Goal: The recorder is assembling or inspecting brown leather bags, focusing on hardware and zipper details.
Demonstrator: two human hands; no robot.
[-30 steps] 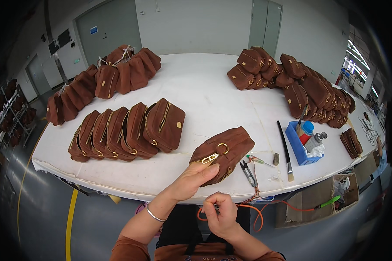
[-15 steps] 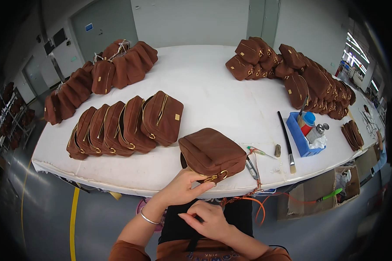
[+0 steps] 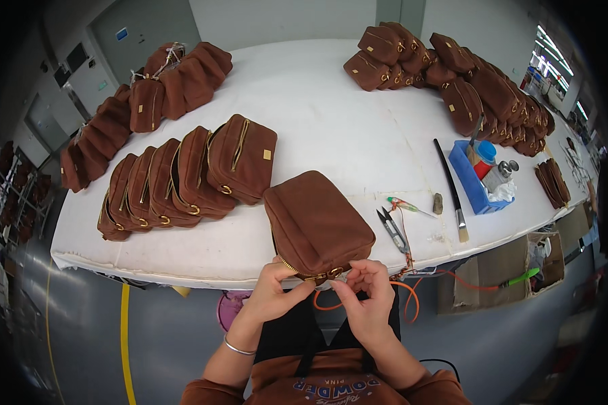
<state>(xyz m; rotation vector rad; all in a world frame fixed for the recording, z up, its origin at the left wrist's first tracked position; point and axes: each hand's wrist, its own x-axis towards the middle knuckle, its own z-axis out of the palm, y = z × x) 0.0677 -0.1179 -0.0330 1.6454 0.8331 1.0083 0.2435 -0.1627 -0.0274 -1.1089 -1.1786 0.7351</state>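
A brown zippered bag [image 3: 321, 219] lies at the table's near edge, its gold zipper and ring toward me. My left hand [image 3: 278, 291] is closed on the bag's near left corner, thumb along the zipper end. At the near right corner, beside the gold ring [image 3: 334, 273], my right hand [image 3: 370, 300] pinches the bag's edge between thumb and fingers. What lies between those fingertips is partly hidden. To the left of the bag stands a row of several similar brown bags [image 3: 240, 158], some with zippers open.
Thread snips [image 3: 393, 229], a green-handled pointed tool [image 3: 409, 206], a small grey-brown lump [image 3: 438, 203] and a brush [image 3: 450, 189] lie to the right. Beyond them sits a blue bin [image 3: 471, 182] of bottles. More bags are heaped at the far left [image 3: 175, 88] and far right [image 3: 493, 104].
My right hand has risen from in front of my body to the bag's near right corner. The bag has turned slightly, and the view has tilted down a little.
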